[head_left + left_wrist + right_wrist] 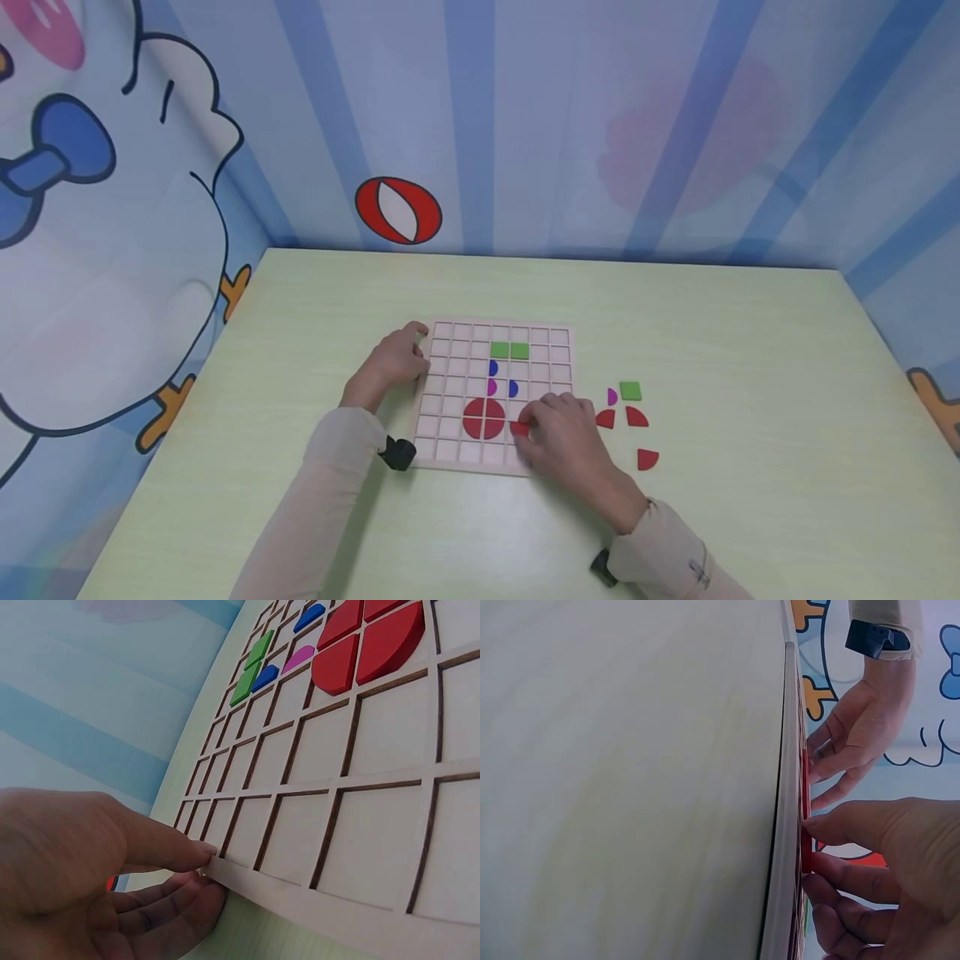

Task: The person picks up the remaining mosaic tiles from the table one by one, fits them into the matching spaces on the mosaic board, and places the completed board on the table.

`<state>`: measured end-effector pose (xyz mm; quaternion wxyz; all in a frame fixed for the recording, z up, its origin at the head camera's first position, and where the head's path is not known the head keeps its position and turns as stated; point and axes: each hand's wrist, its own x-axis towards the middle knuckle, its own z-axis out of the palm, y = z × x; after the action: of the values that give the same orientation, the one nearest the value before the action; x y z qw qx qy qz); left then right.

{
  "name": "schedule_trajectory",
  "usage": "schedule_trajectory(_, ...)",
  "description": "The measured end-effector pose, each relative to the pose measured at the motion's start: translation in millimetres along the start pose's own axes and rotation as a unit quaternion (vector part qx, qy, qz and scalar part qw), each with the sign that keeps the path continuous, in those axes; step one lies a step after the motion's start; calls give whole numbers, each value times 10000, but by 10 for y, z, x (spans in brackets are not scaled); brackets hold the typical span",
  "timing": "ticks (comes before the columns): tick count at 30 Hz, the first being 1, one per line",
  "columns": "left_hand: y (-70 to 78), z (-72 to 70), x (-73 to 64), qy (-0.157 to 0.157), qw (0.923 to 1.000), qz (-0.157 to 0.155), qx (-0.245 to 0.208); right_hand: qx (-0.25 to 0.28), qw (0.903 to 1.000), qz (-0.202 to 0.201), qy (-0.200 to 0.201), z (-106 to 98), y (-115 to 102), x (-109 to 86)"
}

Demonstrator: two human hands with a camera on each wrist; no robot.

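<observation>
A pale wooden grid board (pixel 450 450) lies on the table. At its left edge, my left hand (pixel 393 357) holds the rim, thumb on the edge and the other fingers curled beside it in the left wrist view. My right hand (pixel 566 437) pinches a red quarter-circle piece (pixel 519 428) between thumb and fingers, close over the board's lower right part. Left of it, red quarter pieces (pixel 474 408) form a full disc on the grid. Farther up sit two green square pieces (pixel 499 350), two blue half-circle pieces (pixel 492 367) and one magenta half-circle piece (pixel 491 387).
Right of the board lie loose pieces: a green square (pixel 631 391), a magenta half circle (pixel 612 397) and three red quarter circles (pixel 648 459). The pale table (pixel 750 375) ends at a blue striped wall (pixel 570 125) with cartoon prints.
</observation>
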<state>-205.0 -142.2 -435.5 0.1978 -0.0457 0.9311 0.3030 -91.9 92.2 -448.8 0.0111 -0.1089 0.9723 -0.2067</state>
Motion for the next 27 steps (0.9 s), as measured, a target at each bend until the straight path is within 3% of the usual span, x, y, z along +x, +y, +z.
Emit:
schedule_trajectory(17, 4, -1, -20, 26, 10000, 57, 19, -126, 9996, -196, 174, 27, 12, -5)
schedule_trajectory(27, 6, -12, -22, -13, 10000, 33, -5, -55, 10000, -36, 49, -35, 31, -20)
